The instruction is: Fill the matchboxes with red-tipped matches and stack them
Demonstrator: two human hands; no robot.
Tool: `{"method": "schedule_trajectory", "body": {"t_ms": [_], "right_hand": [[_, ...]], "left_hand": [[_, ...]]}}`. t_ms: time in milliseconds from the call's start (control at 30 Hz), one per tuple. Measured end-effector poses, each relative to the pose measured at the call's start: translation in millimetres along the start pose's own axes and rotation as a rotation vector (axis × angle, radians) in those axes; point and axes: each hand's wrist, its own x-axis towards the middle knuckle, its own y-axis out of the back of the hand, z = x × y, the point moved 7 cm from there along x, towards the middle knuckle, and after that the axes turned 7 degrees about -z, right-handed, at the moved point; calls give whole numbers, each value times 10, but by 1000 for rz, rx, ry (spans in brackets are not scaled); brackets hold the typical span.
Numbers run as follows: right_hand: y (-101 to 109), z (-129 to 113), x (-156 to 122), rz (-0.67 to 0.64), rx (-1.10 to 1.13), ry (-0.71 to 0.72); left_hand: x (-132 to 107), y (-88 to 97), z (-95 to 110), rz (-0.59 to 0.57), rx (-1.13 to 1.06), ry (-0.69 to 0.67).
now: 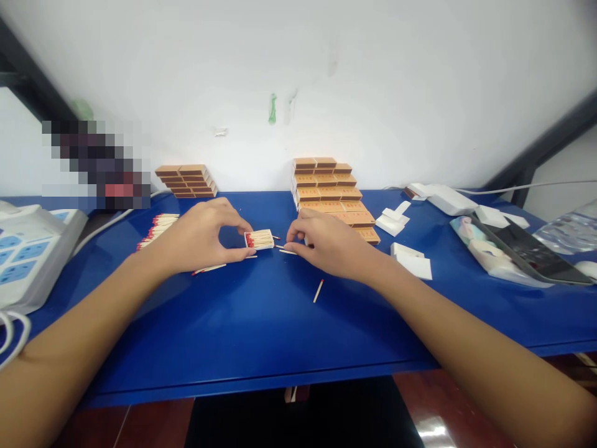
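My left hand (pixel 205 236) pinches the left end of a small white matchbox tray (pixel 260 239) full of red-tipped matches, held on the blue table (pixel 261 330). My right hand (pixel 326 242) is just right of the tray, its fingertips closed on a loose match (pixel 288 251) lying by the tray. Another match (pixel 318 290) lies alone in front of my right wrist. A few matches (pixel 209 269) poke out from under my left hand.
A pile of loose matches (pixel 158 229) lies at the left. Stacks of orange matchboxes stand at the back left (pixel 186 180) and back centre (pixel 331 193). White empty trays (pixel 410 258) lie to the right. A power strip (pixel 28 252) sits far left, a dark tablet (pixel 532 252) far right.
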Motion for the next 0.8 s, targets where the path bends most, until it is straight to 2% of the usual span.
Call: {"method": "schedule_trajectory", "body": {"t_ms": [133, 333, 467, 633, 800], "right_hand": [[-81, -25, -23, -94, -35, -21], [-107, -29, -37, -134, -51, -38], [-59, -51, -51, -150, 28, 36], [-44, -151, -104, -280, 131, 212], [-40, -112, -89, -281, 110, 176]], "left_hand": [[-1, 7, -89, 0, 34, 13], [-15, -13, -108, -18, 50, 31], [-10, 1, -101, -11, 47, 30], [2, 54, -79, -41, 61, 65], [4, 104, -54, -25, 70, 67]]}}
